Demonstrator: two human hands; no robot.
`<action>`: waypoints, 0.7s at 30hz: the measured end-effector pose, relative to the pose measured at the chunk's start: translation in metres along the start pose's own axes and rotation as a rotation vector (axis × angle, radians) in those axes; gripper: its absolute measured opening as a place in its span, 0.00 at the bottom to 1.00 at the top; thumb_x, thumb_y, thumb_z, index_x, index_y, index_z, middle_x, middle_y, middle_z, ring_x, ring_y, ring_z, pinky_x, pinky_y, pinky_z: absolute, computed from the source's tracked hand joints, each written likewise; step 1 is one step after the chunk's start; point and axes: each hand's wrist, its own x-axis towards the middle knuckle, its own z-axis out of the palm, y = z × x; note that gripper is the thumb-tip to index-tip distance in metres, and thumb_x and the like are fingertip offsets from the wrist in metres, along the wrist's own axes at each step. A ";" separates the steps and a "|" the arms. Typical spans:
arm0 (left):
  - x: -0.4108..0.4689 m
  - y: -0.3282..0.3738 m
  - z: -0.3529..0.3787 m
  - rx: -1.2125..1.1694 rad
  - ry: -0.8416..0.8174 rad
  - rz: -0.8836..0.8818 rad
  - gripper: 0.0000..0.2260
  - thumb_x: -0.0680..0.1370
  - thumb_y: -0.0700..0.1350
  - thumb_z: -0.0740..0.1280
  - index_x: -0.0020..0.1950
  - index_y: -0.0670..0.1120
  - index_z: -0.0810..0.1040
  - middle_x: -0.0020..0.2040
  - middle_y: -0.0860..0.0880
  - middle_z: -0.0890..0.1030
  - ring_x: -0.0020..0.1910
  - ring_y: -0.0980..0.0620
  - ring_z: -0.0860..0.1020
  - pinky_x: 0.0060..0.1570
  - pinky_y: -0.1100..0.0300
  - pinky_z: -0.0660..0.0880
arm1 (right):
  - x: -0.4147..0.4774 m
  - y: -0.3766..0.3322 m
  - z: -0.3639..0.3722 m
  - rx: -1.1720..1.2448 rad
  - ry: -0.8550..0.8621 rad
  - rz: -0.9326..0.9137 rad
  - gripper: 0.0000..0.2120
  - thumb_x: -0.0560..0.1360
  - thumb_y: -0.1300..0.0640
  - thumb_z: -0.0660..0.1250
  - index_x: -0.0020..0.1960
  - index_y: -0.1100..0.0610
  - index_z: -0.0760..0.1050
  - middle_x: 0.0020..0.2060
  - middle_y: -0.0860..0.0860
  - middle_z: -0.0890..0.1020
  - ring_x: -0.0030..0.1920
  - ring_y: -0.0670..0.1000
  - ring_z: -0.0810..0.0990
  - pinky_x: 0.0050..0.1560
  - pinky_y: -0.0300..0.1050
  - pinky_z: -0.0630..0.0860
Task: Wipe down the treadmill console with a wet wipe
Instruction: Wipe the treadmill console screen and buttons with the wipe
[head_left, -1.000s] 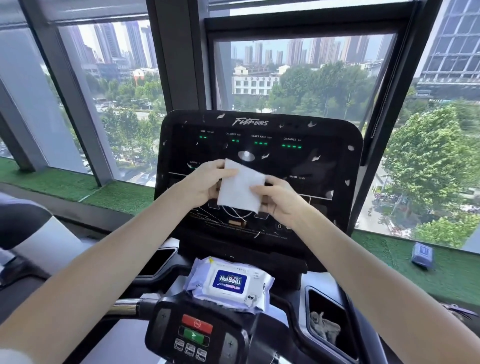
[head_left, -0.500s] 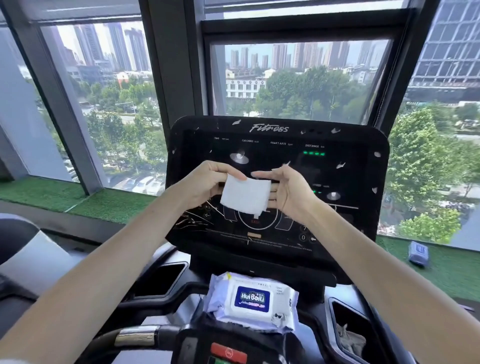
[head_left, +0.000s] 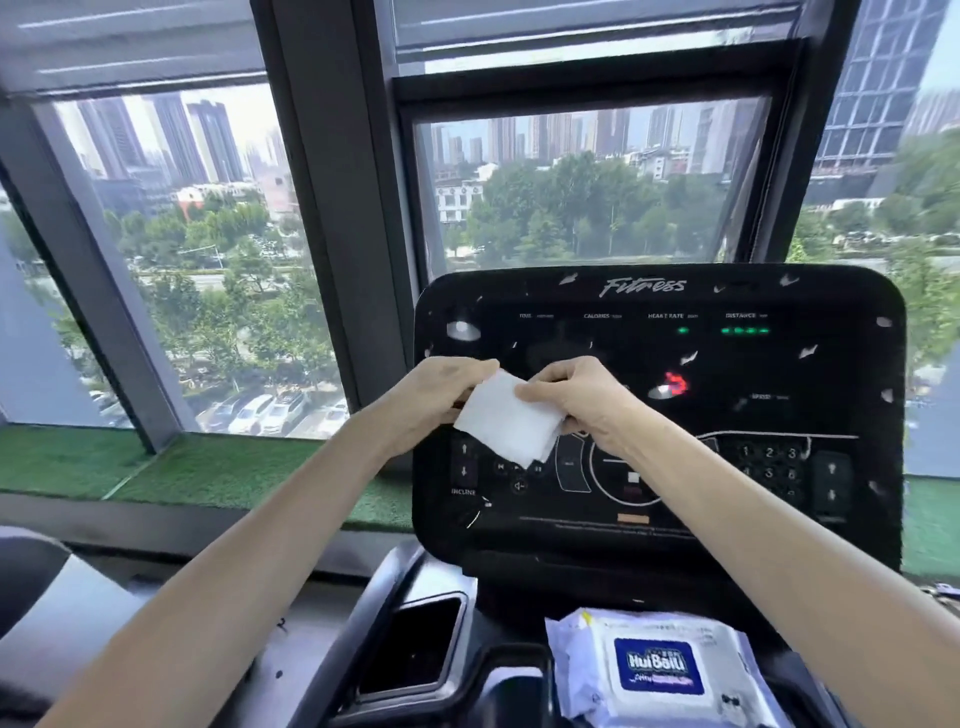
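Note:
A folded white wet wipe (head_left: 506, 418) hangs in the air in front of the black treadmill console (head_left: 779, 415), over its left half. My left hand (head_left: 431, 397) pinches the wipe's upper left edge. My right hand (head_left: 576, 397) pinches its upper right edge, fingers curled round it. The wipe does not touch the console. The console's dark panel carries small white specks and green and red lights. A white pack of wet wipes (head_left: 660, 670) with a blue label lies on the tray below the console.
A black cup holder (head_left: 415, 649) sits left of the wipe pack. Large windows with dark frames (head_left: 332, 208) stand behind the console, above a green turf ledge (head_left: 223, 467). A grey object (head_left: 47, 613) lies at the lower left.
The view has swung left and up, so the console now sits at the right of the frame. Both hands still hold the wipe between them, now folded smaller and turned cornerwise.

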 end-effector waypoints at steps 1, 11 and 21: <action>-0.001 -0.005 -0.004 0.108 0.057 0.071 0.07 0.76 0.45 0.67 0.51 0.46 0.82 0.49 0.46 0.83 0.48 0.49 0.80 0.46 0.59 0.76 | 0.002 0.000 0.009 -0.018 0.023 0.017 0.05 0.70 0.60 0.72 0.41 0.62 0.79 0.39 0.57 0.81 0.40 0.53 0.80 0.34 0.45 0.80; -0.004 -0.045 -0.002 0.528 0.284 0.529 0.08 0.76 0.44 0.68 0.53 0.44 0.81 0.41 0.54 0.72 0.37 0.60 0.71 0.40 0.73 0.66 | 0.014 -0.016 0.062 0.191 0.236 0.180 0.14 0.72 0.73 0.60 0.54 0.65 0.76 0.42 0.60 0.79 0.36 0.53 0.79 0.36 0.47 0.81; 0.004 -0.050 -0.032 0.503 0.297 0.392 0.11 0.73 0.32 0.65 0.51 0.44 0.79 0.44 0.49 0.76 0.43 0.52 0.74 0.43 0.61 0.72 | 0.020 -0.021 0.078 0.113 0.169 0.037 0.11 0.79 0.65 0.56 0.58 0.61 0.72 0.44 0.62 0.82 0.41 0.57 0.84 0.45 0.50 0.81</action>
